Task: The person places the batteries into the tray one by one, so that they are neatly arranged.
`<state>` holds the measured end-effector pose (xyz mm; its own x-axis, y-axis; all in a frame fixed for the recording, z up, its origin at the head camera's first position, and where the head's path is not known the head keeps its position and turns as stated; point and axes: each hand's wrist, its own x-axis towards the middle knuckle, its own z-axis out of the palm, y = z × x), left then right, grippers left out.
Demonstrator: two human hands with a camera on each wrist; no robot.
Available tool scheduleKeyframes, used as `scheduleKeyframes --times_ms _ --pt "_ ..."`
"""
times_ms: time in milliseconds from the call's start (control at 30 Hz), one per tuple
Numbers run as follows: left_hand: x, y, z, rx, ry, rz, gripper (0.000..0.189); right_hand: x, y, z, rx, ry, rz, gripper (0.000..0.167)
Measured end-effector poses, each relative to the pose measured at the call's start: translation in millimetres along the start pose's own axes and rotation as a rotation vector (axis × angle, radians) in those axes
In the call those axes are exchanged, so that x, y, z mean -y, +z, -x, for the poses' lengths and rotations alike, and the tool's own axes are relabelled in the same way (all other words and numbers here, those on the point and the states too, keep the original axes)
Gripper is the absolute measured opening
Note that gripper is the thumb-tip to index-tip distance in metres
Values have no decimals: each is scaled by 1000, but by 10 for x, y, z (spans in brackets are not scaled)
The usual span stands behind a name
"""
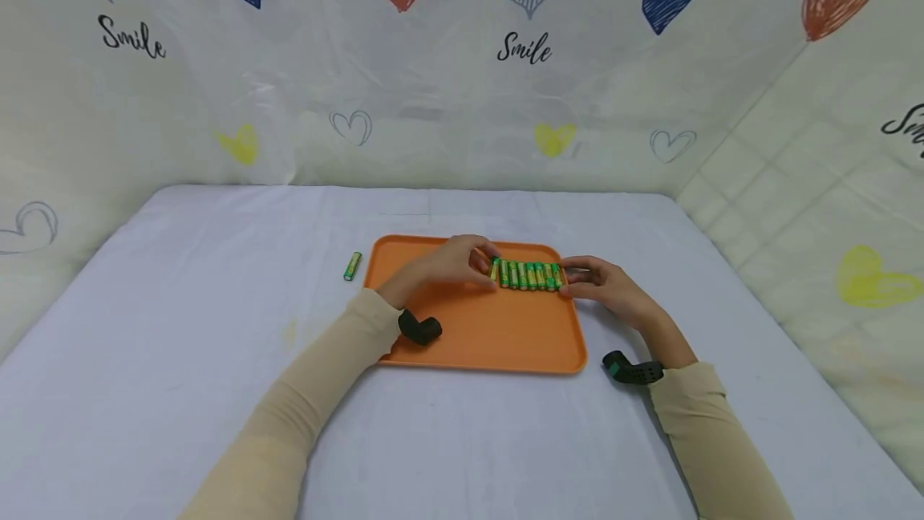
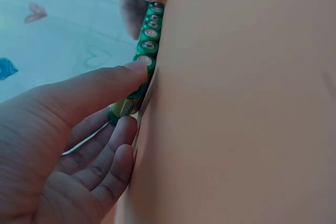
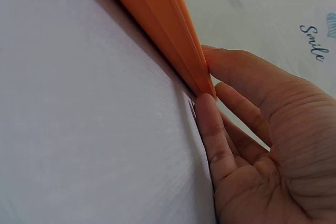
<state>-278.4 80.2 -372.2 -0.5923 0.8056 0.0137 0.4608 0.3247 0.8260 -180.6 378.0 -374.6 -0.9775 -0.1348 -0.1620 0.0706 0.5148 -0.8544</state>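
Note:
Several green-and-yellow batteries (image 1: 532, 275) stand side by side in a row on an orange tray (image 1: 476, 327), near its far right corner. My left hand (image 1: 458, 261) pinches the leftmost battery (image 2: 126, 106), which tilts out of line with the others; in the left wrist view the thumb lies at its end and the fingers curl beside it. At the row's other end, the thumb and fingers of my right hand (image 1: 602, 287) bracket the rightmost battery (image 1: 557, 276) across the tray rim. The right wrist view hides those fingertips' contact behind the rim (image 3: 184, 40).
One more green battery (image 1: 352, 266) lies on the white tablecloth (image 1: 505, 440), left of the tray. Behind the table hangs a pale sheet (image 1: 447, 62) printed with hearts and "Smile". Each wrist wears a black band-mounted device (image 1: 632, 369).

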Motion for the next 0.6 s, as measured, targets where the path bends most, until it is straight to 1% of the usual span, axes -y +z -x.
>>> scheduleKeyframes --times_ms 233,533,600 --pt "23 43 -31 -25 -25 -27 52 -1 17 -16 -6 7 -9 61" --pt "39 40 -40 -10 -2 -28 55 35 19 -4 -5 4 12 62" --pt "45 40 -38 -6 -1 -21 58 37 18 -2 -6 11 13 62"
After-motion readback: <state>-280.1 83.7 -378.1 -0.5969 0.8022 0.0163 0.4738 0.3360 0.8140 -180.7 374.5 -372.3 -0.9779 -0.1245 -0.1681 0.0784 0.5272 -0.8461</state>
